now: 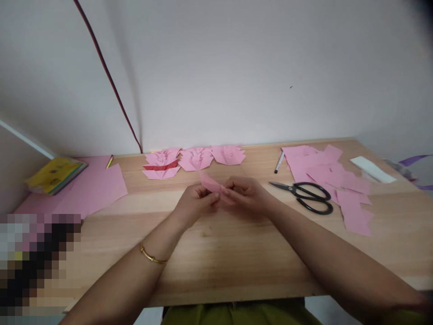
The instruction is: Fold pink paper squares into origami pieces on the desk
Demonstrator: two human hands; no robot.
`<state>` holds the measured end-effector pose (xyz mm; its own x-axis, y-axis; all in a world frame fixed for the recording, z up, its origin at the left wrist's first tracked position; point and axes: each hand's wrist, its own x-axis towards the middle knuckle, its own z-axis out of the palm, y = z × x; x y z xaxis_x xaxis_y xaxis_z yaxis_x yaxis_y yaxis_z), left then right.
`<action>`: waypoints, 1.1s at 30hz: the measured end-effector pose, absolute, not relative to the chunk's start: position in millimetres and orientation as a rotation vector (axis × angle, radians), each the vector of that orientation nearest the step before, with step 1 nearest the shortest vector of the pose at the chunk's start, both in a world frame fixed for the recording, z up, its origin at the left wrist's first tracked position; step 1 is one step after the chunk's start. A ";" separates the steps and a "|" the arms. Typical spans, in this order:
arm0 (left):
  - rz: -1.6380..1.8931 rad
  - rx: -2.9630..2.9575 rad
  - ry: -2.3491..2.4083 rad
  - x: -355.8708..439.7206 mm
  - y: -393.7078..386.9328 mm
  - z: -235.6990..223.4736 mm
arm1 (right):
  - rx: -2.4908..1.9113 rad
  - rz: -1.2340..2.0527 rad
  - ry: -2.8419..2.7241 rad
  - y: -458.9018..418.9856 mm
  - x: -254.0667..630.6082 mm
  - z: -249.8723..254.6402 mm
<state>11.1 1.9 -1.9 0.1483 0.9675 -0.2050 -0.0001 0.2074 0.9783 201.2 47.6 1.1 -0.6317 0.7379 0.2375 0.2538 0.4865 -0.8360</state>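
Note:
Both my hands meet over the middle of the wooden table (pixel 209 262), pinching one small folded pink paper piece (pixel 210 183). My left hand (pixel 195 204) grips its near left side with closed fingers; a thin gold bangle sits on that wrist. My right hand (pixel 248 193) holds the right side, fingers curled over the paper. Behind them, by the wall, lie three finished folded pink shapes (pixel 195 159) in a row, one showing a red strip (pixel 160 166).
Black scissors (pixel 309 197) and a pen (pixel 279 161) lie right of my hands, beside several pink paper scraps (pixel 333 180) and a white strip (pixel 372 169). Large pink sheets (pixel 91 187), a pencil (pixel 109 161) and a yellow booklet (pixel 56 174) lie left. A dark cable (pixel 111 81) runs down the wall.

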 end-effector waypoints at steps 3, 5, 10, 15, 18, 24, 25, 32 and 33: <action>0.993 0.997 1.152 11.9 2.1 -2.8 | -0.849 1.043 -2.072 48.9 202.0 -0.4; 1.021 0.928 1.070 11.8 2.3 -4.7 | -0.863 1.016 -2.022 49.7 202.4 -0.5; 0.984 0.806 0.935 10.7 2.1 -4.7 | -0.722 1.100 -2.082 48.7 201.8 3.7; 1.005 0.722 0.921 8.4 3.4 -2.5 | -0.592 0.951 -2.114 49.2 202.5 2.7; 1.012 0.698 0.930 7.6 4.3 -3.0 | -0.503 0.817 -2.192 49.8 202.9 -1.3; 1.007 0.735 0.963 10.3 4.1 -5.1 | -0.442 0.867 -2.170 49.9 201.9 -4.5; 1.013 0.754 0.969 10.9 4.1 -5.7 | -0.442 0.869 -2.156 50.4 201.8 -4.7; 1.138 0.962 1.115 16.6 0.1 2.1 | -0.535 0.951 -2.027 49.6 198.9 -2.7; 1.133 1.008 1.161 17.5 -0.9 4.7 | -0.557 0.990 -1.996 48.6 197.9 -2.5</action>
<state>17.5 -0.9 4.7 0.0388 0.9870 -0.1558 -0.1316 0.1596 0.9784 197.9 48.6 -2.5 -0.5657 0.6732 0.4763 0.0282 0.5930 -0.8047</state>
